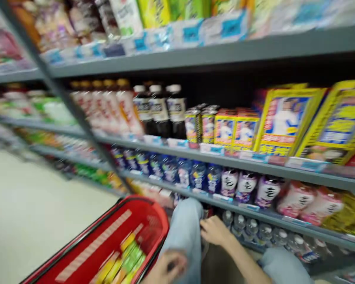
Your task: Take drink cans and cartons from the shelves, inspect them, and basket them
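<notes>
My left hand (174, 263) is at the bottom edge, beside the red shopping basket (154, 211) and in front of my left knee. Its fingers are curled and blurred, with a dark patch between them that I cannot make out. Just right of that knee, my right hand (213, 230) reaches down by the lowest shelf. Those fingers are bent in, and whatever they may hold is hidden. Yellow and green packages (131, 256) lie in the basket. Clear bottles with white caps (264, 232) stand on the low shelf right of my right hand.
Store shelves (183, 59) run across the view. They bear dark bottles with white caps (176, 108), yellow boxes (290, 122), blue-labelled bottles (198, 173) and purple-labelled bottles (268, 191). A slanting shelf post (73, 102) stands at left. Pale floor (26, 205) lies left of the basket.
</notes>
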Tool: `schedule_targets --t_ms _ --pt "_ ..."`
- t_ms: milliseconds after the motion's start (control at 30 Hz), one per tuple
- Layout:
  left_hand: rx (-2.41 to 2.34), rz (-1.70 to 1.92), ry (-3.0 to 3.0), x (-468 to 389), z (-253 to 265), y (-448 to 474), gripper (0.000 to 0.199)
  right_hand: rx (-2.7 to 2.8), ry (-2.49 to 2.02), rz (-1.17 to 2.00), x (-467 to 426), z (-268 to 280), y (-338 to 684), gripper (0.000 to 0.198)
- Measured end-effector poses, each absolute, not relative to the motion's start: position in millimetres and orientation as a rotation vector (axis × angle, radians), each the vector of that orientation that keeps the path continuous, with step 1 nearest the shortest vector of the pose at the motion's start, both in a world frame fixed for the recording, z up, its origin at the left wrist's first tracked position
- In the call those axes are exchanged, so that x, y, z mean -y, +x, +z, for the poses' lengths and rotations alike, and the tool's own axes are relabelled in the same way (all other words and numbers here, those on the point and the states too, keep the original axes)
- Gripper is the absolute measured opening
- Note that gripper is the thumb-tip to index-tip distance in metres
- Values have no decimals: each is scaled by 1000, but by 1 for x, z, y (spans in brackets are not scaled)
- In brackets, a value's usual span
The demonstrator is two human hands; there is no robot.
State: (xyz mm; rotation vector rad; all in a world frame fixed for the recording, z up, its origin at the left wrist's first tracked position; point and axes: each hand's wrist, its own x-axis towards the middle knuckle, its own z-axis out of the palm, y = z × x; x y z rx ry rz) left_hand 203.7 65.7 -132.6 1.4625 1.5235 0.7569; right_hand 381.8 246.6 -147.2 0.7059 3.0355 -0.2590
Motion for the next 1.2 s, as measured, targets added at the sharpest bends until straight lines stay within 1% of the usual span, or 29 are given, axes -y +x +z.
schedule_targets --t_ms 67,133,233,400,533,667,800,867,967,1067,1200 --pt "-1428 967 1253 -55 -145 201 46 -3029 656 -307 -248 -152 387 22" --pt "-1385 1157 1035 -52 -157 199 51 -3028 633 -345 -252 -158 390 24" --pt "-1379 1236 886 -54 -173 199 54 -3021 624 -370 -256 -165 394 24" --pt "-1341 1325 756 -55 -188 192 47 -3015 644 -344 -256 -166 397 21" --pt "-1413 1380 667 -48 -200 179 41 -3018 653 -334 -256 -165 398 21" --pt "-1613 1498 540 -34 -215 156 32 -3017 645 -326 -256 -164 400 22" --pt "-1901 1568 378 -12 -237 109 28 -3013 636 -307 -256 -163 401 22" --pt "-2060 1520 284 6 -249 79 27 -3011 634 -300 -256 -163 401 22" --pt "-2283 1330 163 42 -263 38 28 -3011 644 -293 -255 -163 402 21" --pt "-2450 1040 131 87 -275 13 30 -3017 648 -276 -254 -164 403 22" --pt "-2538 631 290 129 -297 3 32 -3040 634 -252 -255 -169 404 21"
